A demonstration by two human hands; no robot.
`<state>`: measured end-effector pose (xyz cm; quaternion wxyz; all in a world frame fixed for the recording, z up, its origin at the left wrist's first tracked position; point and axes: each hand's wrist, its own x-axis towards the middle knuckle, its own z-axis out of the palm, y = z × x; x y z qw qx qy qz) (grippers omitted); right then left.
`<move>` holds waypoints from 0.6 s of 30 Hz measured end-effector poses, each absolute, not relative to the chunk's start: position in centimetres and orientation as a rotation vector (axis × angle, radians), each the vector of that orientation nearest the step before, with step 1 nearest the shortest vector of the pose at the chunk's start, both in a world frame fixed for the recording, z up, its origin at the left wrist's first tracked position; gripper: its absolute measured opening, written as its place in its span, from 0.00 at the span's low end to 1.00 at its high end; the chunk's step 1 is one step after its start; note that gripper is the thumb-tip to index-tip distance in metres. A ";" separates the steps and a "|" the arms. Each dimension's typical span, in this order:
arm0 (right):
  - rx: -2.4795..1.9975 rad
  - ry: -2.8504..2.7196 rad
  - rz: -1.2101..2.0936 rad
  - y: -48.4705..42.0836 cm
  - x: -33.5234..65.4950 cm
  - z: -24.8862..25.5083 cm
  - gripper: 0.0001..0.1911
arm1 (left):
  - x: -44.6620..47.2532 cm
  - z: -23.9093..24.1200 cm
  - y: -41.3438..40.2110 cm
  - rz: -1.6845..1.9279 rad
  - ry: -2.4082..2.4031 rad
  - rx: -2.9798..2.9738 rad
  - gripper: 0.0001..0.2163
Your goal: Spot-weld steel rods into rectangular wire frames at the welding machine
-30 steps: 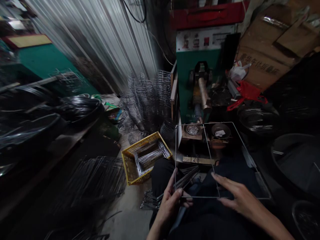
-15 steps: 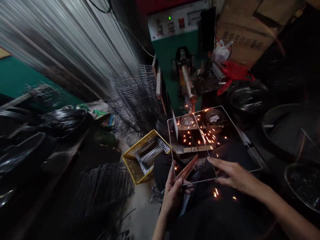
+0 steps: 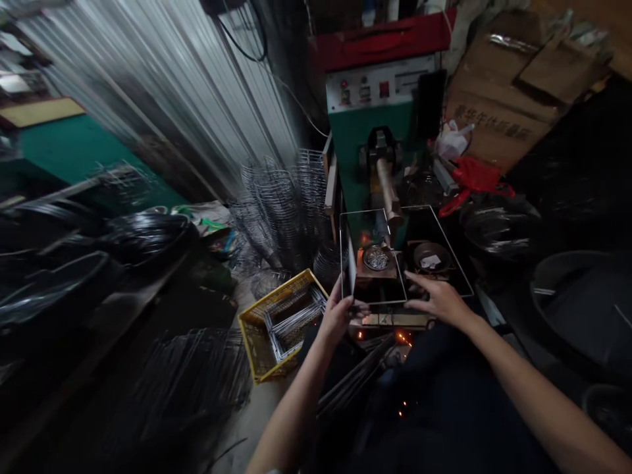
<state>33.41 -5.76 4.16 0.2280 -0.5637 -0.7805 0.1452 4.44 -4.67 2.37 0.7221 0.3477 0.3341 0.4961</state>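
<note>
Nearest, to the right of the yellow crate point(image 3: 254, 339), is the person's dark clothing point(image 3: 439, 388), with a few orange sparks point(image 3: 403, 338) in front of it. A bundle of thin rods point(image 3: 353, 378) lies slantwise across the lap, to the crate's near right.

Just right of the crate, the left hand point(image 3: 336, 315) grips the near left corner of a wire frame point(image 3: 398, 268), thumb uppermost. Farther right of the crate, the right hand point(image 3: 437, 299) has its thumb and forefinger parted at the near end of the frame's middle bar; whether they pinch it, I cannot tell. The frame is a rectangle of thin wire, to the right of the crate and well apart from it. The crate itself holds bent wire pieces point(image 3: 296, 319).

Beyond the frame, right of the crate, come a heap of small shiny bits point(image 3: 376, 258) and a round dark pan point(image 3: 422, 252). Behind them stands a green machine point(image 3: 348, 145), its copper-coloured arm point(image 3: 389, 191) reaching down to the frame's far side; contact is unclear. Directly behind the crate rise stacks of wire grids point(image 3: 279, 197), then a corrugated metal wall point(image 3: 172, 85). Far right of the crate leans a cardboard box point(image 3: 486, 125).
</note>
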 end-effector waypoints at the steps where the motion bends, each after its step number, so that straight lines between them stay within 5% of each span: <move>1: -1.579 -2.143 0.345 -3.8 33.8 4.5 0.37 | 4.6 2.7 -2.6 1.103 0.724 0.781 0.43; 7: -1.520 -2.157 0.182 4.5 35.8 5.6 0.27 | 5.3 3.6 5.1 1.156 0.716 0.793 0.43; 18: -1.503 -2.084 0.088 7.1 35.5 4.4 0.28 | 5.2 4.5 5.3 1.244 0.742 0.700 0.43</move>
